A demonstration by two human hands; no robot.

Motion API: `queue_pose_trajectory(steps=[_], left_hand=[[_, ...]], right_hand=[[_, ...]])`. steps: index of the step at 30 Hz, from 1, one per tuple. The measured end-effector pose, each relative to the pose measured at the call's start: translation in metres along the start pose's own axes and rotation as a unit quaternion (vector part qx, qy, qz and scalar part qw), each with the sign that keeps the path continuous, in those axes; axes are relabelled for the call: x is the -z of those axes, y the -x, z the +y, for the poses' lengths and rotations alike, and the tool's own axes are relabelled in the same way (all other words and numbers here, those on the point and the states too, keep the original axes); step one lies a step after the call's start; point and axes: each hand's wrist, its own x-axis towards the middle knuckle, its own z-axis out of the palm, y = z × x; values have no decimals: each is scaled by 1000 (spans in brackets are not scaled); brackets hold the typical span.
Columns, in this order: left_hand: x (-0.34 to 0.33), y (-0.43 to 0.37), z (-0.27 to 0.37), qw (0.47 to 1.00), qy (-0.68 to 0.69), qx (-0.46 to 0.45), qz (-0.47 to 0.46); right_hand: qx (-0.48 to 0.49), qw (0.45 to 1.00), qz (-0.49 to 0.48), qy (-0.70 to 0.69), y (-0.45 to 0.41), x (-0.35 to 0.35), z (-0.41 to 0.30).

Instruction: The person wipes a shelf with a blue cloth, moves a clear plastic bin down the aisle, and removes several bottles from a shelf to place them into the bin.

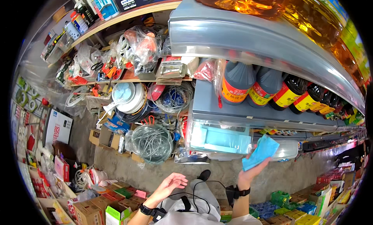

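My right hand [253, 172] grips a folded light-blue cloth [263, 150], held up beside the lower grey shelf. Free of any object, my left hand [174, 182] hovers over the floor with its fingers apart and slightly curled. In front of me stands a clear-wrapped turquoise plastic container [221, 139] below the shelf edge. Above it, large bottles of dark sauce with red and yellow labels [237, 85] line the grey metal shelf [221, 115]. Bottles of amber oil [314, 14] fill the top shelf. Both wrists wear black straps, and a black cable hangs between them.
Coiled clear hose [152, 143], a stack of white basins [132, 99] and bagged hardware [144, 47] crowd the wooden shelving at left. Cardboard boxes [90, 209] lie behind me at lower left. Green-wrapped packs [280, 198] and cartons stand at lower right. Concrete floor [131, 174] runs between them.
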Motion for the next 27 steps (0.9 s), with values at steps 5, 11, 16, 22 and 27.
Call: queue_pose_trajectory(steps=[5,11,16,22,27], left_hand=[[-6,-4,-4,1000,0,9,24],[9,-5,-3,999,18,12,35],[34,-14,1,999,32,6,30],[75,-21,27,1000,5,-16,3],[116,-16,49,999,-1,-34,10]], right_hand=[[183,951,-74,239,-13,-13,35],[376,756,-162,510,-12,-73,41],[387,724,-164,547,-9,-87,81],[389,729,-127,549,10,-108,109],[380,730,-131,553,36,-127,138]])
